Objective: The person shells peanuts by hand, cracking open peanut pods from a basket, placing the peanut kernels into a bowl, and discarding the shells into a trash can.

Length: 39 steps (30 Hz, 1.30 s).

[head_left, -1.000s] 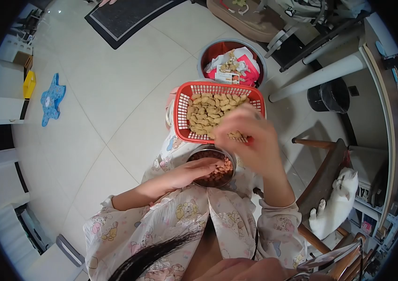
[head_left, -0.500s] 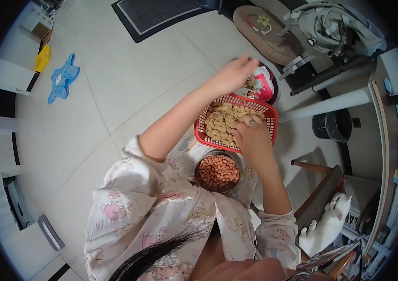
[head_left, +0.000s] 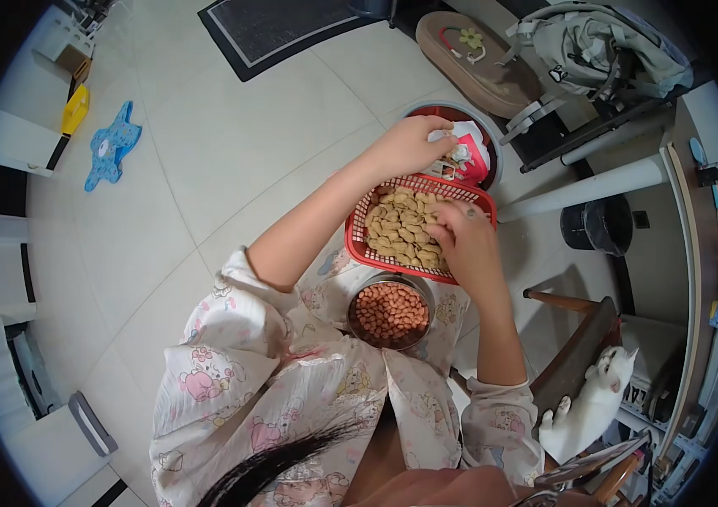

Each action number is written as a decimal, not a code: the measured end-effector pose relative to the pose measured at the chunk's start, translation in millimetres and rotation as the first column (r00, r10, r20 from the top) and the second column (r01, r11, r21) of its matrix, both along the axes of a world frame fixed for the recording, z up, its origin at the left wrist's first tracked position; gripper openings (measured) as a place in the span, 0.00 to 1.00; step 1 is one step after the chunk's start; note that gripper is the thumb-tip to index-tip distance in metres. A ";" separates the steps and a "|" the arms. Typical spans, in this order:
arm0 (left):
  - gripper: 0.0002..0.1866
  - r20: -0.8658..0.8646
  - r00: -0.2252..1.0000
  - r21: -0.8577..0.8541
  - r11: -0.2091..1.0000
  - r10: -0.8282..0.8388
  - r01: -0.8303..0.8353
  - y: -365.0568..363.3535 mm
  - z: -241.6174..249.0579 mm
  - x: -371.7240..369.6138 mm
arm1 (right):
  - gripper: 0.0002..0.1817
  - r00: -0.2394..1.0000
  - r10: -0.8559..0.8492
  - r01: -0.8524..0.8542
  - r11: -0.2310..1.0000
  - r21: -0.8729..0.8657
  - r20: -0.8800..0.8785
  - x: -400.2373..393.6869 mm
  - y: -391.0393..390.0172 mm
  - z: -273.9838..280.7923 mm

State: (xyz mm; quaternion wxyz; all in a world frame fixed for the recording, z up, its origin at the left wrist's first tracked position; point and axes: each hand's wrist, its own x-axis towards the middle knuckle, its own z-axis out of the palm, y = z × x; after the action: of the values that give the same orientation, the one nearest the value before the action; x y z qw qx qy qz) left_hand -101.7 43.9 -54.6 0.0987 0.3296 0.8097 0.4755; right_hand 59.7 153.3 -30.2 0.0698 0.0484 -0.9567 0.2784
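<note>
My left hand [head_left: 416, 145] hovers over a round bin [head_left: 494, 139] beyond the basket, its thumb and fingers parted and no object visible between them. A red plastic basket [head_left: 352, 237] on my lap holds many unshelled peanuts [head_left: 401, 221]. Over the right part of that pile, my right hand [head_left: 467, 241] has its fingers curled, with thumb and fingertips closed around a peanut, partly hidden by the hand. Nearer to my body, a metal bowl [head_left: 420, 338] of shelled pinkish peanuts [head_left: 390, 310] rests on my lap. Wrappers [head_left: 470, 156] and scraps lie in the bin.
To the right are a table leg [head_left: 587, 190], a black bucket [head_left: 597, 226] and a chair [head_left: 574, 351] with a white cat [head_left: 591, 406] on it. A grey backpack [head_left: 595, 51] stands at the back right. A blue cloth item [head_left: 112, 145] lies on the tiled floor.
My left hand has come down and slightly left over the bin, its fingers now bent. My right hand has drawn back to the right across the unshelled peanuts.
</note>
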 end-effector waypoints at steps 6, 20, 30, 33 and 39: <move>0.16 0.388 0.890 0.335 0.936 -0.241 0.108 -16.0 14.4 32.1 | 0.10 0.972 -0.229 0.165 0.827 -0.538 -0.054 -13.6 11.6 -1.3; 0.14 0.644 0.553 0.655 0.754 -0.528 -0.044 -13.5 17.4 57.2 | 0.07 0.971 -0.227 -0.023 0.222 -0.975 -0.075 -42.2 1.4 5.4; 0.14 0.738 0.489 0.622 0.749 -0.465 -0.227 -1.7 10.4 71.4 | 0.06 0.963 -0.269 0.038 0.180 -0.983 -0.012 -41.7 1.6 -4.7; 0.12 0.717 0.569 0.607 0.761 -0.402 -0.227 -2.8 14.8 76.0 | 0.06 0.930 -0.353 0.029 0.336 -0.941 -0.097 -42.6 0.7 -4.4; 0.17 0.359 0.930 0.401 0.888 0.075 -0.227 2.3 25.2 92.7 | 0.06 0.846 -0.468 0.057 0.556 -0.829 -0.256 -37.2 -8.4 -1.5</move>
State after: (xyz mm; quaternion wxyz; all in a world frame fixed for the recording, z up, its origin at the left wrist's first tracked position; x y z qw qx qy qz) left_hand -9.0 46.1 -29.5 0.1204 0.1929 0.6774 0.6995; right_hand 22.5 144.9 -31.7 0.3446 -0.0731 -0.6820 0.6409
